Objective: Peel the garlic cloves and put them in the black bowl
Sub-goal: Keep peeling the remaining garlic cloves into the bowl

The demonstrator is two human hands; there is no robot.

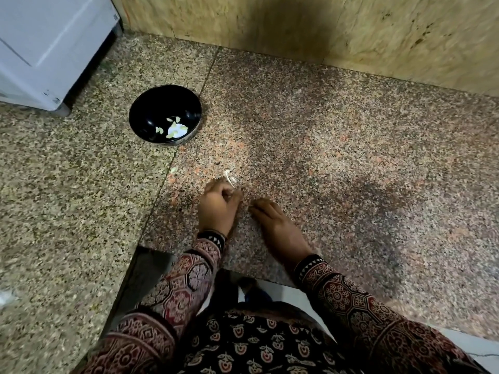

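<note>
Pinching one garlic clove (229, 177), left hand (218, 209); right hand (275, 225) flat; one black bowl (151, 109).

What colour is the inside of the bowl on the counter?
The bowl is glossy black inside; the head view shows it.

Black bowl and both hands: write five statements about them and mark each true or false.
1. The black bowl holds several pale garlic pieces. True.
2. The left hand is inside the bowl. False: it is over the counter, apart from the bowl.
3. The left hand pinches a whitish papery piece. True.
4. The right hand grips a knife. False: it holds nothing and rests on the counter.
5. The bowl is tipped onto its side. False: it stands upright on the counter.
</note>
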